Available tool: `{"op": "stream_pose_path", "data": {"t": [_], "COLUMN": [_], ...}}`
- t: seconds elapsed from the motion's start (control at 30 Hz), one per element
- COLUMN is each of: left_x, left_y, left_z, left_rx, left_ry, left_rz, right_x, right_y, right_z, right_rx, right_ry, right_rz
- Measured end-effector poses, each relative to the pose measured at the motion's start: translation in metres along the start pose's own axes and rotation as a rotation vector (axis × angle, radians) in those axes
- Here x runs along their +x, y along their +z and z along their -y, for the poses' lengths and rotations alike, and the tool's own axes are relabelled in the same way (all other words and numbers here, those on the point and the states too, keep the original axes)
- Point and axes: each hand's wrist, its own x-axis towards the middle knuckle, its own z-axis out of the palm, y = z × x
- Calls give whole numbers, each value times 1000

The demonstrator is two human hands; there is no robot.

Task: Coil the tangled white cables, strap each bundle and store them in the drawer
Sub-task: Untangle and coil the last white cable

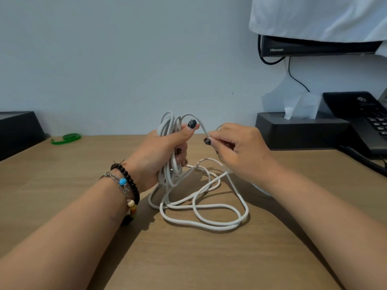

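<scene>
Coiling is only partly done: the white cable (201,208) has several loops gathered in the left hand (159,155), which grips them above the wooden desk (62,206), while much of it lies loose there. The right hand (236,147) pinches the next stretch. No strap is on yet; a green strap (66,138) lies well apart. The black device (314,48) on the wall reads "Hisense".

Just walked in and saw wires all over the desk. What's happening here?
A person is coiling a white cable at a wooden desk. The left hand grips a bunch of finished loops upright, and the right hand pinches the strand that leads off the bunch. Much of the cable lies loose on the desk. A green strap lies by the wall, unused.
</scene>
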Motion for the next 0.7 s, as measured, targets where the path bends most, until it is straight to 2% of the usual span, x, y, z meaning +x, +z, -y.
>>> {"op": "stream_pose_path", "data": {"t": [0.1, 0.23, 0.47, 0.57, 0.7], "left_x": [-1, 0, 7, 10, 15], "left_y": [0, 2, 7, 3, -2], "left_z": [-2, 0, 4, -2, -8], "left_rx": [28, 54, -44, -212, -551], "left_ry": [-17, 11, 87, 93, 97], "left_rz": [36, 9, -162, -231, -392], "right_x": [-1, -1, 0, 0, 1], "right_y": [4, 11, 11, 6, 3], "right_z": [9, 12, 21, 19, 15], "right_rx": [-43, -10, -30, -102, -170], "right_ry": [-44, -24, 50, 133, 236], "right_rz": [78, 124, 90, 120, 210]}}
